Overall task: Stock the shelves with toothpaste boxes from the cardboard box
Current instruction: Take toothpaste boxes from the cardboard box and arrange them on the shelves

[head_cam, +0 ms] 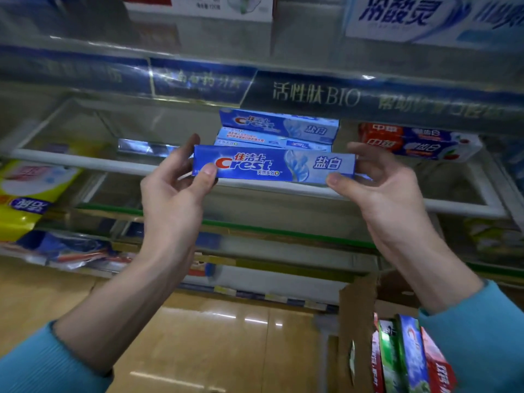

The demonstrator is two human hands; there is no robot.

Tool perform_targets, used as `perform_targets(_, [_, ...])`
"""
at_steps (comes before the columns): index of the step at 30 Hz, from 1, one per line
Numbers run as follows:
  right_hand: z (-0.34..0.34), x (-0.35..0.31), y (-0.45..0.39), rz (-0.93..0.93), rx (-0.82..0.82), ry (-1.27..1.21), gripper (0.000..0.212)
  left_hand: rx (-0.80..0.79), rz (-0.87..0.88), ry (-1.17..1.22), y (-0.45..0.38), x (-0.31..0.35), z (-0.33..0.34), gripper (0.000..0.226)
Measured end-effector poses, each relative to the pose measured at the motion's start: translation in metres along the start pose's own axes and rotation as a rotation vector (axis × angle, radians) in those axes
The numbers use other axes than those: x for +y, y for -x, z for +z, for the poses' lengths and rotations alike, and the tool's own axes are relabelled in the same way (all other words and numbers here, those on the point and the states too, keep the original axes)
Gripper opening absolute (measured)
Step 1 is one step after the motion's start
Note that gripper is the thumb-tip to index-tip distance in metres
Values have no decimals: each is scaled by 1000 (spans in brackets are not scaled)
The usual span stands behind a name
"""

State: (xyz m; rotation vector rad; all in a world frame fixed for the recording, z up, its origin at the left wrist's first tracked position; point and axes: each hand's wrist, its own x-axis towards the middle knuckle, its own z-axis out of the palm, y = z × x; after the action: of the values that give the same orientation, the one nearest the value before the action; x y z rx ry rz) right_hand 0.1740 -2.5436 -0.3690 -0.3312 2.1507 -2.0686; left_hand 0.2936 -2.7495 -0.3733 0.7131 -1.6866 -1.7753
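A blue Crest toothpaste box (273,164) is held level in front of the clear shelf tray (283,187). My left hand (175,188) pinches its left end between thumb and fingers. My right hand (380,182) pinches its right end the same way. Just behind it, a stack of matching blue Crest boxes (279,129) lies on the shelf. The cardboard box (358,321) stands at the lower right, flap open, with several toothpaste boxes (411,355) upright inside.
A red and blue toothpaste box (419,141) lies on the shelf to the right. Yellow packs (25,191) sit at the left. More boxes stand on the upper shelf (425,18). Lower shelves and a tan floor (198,336) lie below.
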Motion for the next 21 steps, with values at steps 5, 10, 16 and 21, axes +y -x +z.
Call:
perform_targets(5, [10, -1, -5, -29, 63, -1, 38, 21, 110, -122, -19, -2, 7, 41])
perform_targets(10, [22, 3, -19, -84, 145, 16, 34, 34, 238, -238, -51, -6, 21, 25])
perform_targets(16, [41, 18, -37, -76, 233, -4, 36, -7, 267, -352, -81, -24, 33, 28])
perform_targets(21, [50, 23, -45, -57, 298, -26, 36, -21, 192, -321, -92, -33, 40, 30])
